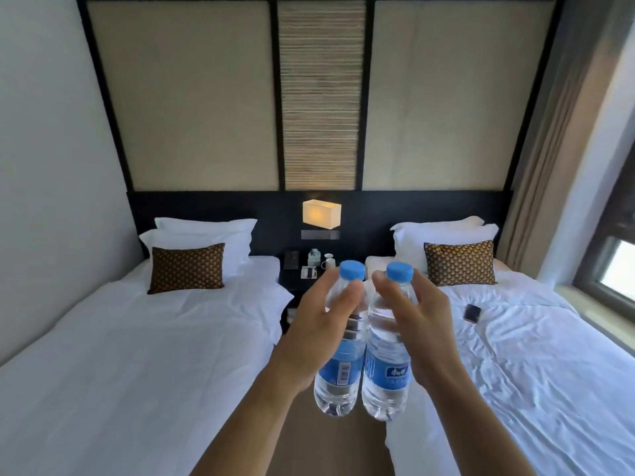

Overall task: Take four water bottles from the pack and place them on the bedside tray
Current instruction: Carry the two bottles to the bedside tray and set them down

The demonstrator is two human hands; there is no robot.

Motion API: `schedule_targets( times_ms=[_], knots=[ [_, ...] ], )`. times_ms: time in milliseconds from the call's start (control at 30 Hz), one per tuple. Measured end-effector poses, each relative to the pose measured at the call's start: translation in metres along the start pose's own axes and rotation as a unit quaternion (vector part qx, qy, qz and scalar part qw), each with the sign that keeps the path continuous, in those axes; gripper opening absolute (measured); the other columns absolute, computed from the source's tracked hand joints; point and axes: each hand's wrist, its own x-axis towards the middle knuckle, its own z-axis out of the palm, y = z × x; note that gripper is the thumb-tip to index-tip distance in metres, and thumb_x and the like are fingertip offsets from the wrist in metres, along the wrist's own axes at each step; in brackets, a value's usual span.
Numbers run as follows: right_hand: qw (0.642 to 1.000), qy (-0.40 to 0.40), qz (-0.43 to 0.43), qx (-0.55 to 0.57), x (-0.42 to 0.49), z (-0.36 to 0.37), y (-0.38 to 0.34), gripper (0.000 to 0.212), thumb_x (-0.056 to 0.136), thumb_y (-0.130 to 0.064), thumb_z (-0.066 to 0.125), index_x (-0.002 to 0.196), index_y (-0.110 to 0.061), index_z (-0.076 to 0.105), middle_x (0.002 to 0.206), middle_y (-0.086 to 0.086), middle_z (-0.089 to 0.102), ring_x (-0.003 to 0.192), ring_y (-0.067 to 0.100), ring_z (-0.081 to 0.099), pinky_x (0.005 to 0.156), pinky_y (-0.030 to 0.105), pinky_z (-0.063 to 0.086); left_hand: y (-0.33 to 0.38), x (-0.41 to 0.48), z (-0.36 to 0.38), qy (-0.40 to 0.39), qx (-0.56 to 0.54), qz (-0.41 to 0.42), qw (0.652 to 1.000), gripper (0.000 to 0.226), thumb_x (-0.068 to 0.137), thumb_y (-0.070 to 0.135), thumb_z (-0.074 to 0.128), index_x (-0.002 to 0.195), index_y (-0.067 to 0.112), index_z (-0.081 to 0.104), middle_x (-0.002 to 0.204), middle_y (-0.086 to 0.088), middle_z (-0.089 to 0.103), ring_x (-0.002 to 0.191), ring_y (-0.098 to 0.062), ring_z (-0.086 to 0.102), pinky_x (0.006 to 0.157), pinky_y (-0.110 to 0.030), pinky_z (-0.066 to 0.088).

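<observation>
I hold two clear water bottles with blue caps and blue labels upright in front of me, side by side and nearly touching. My left hand (319,324) grips the left bottle (340,369) around its upper half. My right hand (417,321) grips the right bottle (386,372) the same way. Both hang in the air over the aisle between two beds. Beyond them stands the dark bedside table (292,280) with a small tray (308,272) of cups; my hands partly hide it. The pack is not in view.
A white bed (137,355) lies on the left and another (532,372) on the right, each with pillows and a patterned cushion. A dark phone (471,313) lies on the right bed. A lit lamp (321,214) hangs above the table. Curtain and window at far right.
</observation>
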Motion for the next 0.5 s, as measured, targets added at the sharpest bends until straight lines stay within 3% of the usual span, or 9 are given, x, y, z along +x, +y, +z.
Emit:
schedule_targets(
  times_ms=[133, 267, 333, 500],
  knots=[
    [0.999, 0.027, -0.016, -0.027, 0.107, 0.025, 0.055, 0.006, 0.091, -0.045, 0.072, 0.089, -0.039, 0.074, 0.086, -0.003, 0.078, 0.087, 0.018, 0.078, 0.075, 0.04, 0.069, -0.048, 0.12, -0.011, -0.022, -0.022, 0.012, 0.999, 0.016, 0.095, 0.062, 0.05, 0.105, 0.073, 0.056, 0.105, 0.037, 0.07, 0.1, 0.017, 0.065, 0.068, 0.004, 0.044],
    [0.998, 0.036, -0.021, -0.039, 0.221, 0.051, 0.134, 0.008, 0.093, -0.044, 0.072, 0.086, -0.049, 0.072, 0.086, -0.016, 0.077, 0.087, 0.004, 0.078, 0.069, 0.025, 0.067, -0.123, 0.242, -0.014, -0.017, -0.027, 0.005, 0.999, 0.02, 0.089, 0.069, 0.049, 0.107, 0.075, 0.053, 0.109, 0.04, 0.068, 0.103, 0.02, 0.062, 0.066, 0.004, 0.045],
    [0.999, 0.039, -0.011, -0.037, 0.286, 0.061, 0.175, 0.006, 0.092, -0.047, 0.073, 0.088, -0.042, 0.072, 0.084, -0.014, 0.077, 0.086, 0.003, 0.078, 0.066, 0.023, 0.066, -0.16, 0.312, -0.014, -0.005, -0.019, -0.003, 1.0, 0.021, 0.087, 0.072, 0.047, 0.108, 0.077, 0.051, 0.11, 0.038, 0.069, 0.104, 0.018, 0.063, 0.066, 0.0, 0.047],
    [0.998, 0.036, -0.027, -0.054, 0.468, 0.083, 0.262, 0.03, 0.085, -0.057, 0.069, 0.09, -0.028, 0.072, 0.081, -0.005, 0.076, 0.078, 0.014, 0.078, 0.067, 0.025, 0.065, -0.229, 0.503, -0.019, -0.001, -0.009, -0.006, 1.0, 0.019, 0.089, 0.067, 0.049, 0.105, 0.077, 0.053, 0.105, 0.03, 0.074, 0.102, 0.011, 0.068, 0.068, -0.001, 0.048]
  ],
)
